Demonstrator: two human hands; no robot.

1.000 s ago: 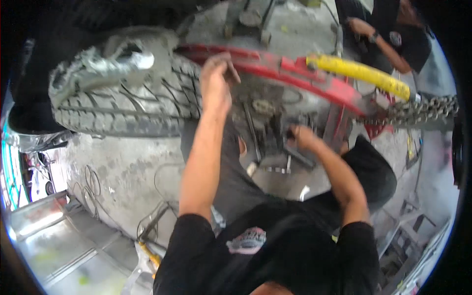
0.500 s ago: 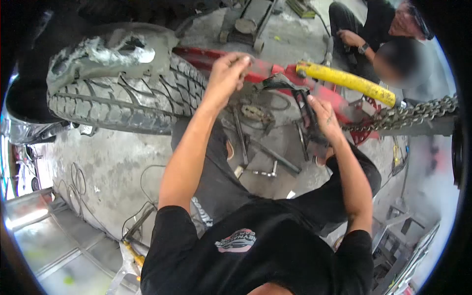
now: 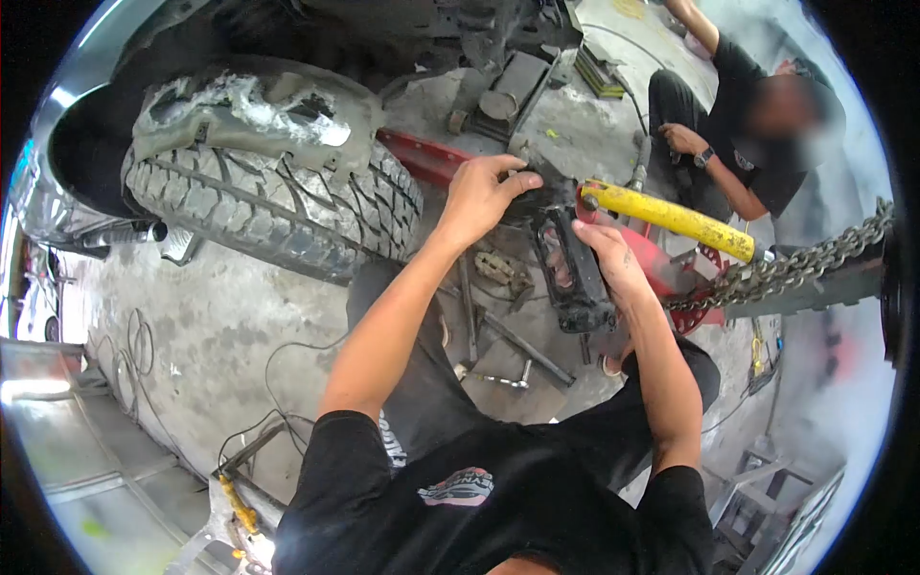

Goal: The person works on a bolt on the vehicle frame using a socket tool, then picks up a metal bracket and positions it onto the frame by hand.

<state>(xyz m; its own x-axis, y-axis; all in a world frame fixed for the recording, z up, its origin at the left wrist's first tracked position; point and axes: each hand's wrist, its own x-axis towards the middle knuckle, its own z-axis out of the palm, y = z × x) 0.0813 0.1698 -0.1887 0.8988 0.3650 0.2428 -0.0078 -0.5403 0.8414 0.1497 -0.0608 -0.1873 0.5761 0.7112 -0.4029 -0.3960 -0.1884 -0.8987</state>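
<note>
A black, bracket-like part (image 3: 585, 297) with a long opening through it is held up in front of me. My right hand (image 3: 614, 261) is closed on its right side, with the thumb on top and the other fingers hidden behind. My left hand (image 3: 486, 198) is closed at the part's far upper end, thumb and forefinger on a dark piece there. Just beyond the part are a yellow cylinder (image 3: 671, 220) and a red metal beam (image 3: 422, 158).
At left is a knobbly tyre (image 3: 278, 211) under a torn grey fender piece (image 3: 259, 110). A chain (image 3: 815, 259) stretches to the right. Metal bars (image 3: 527, 347) and a ratchet-like tool (image 3: 503, 381) lie on the floor. Another person (image 3: 738, 134) crouches at upper right.
My left hand has come down and right onto the part's upper end. The part has turned so that its opening faces me. The other person has raised an arm.
</note>
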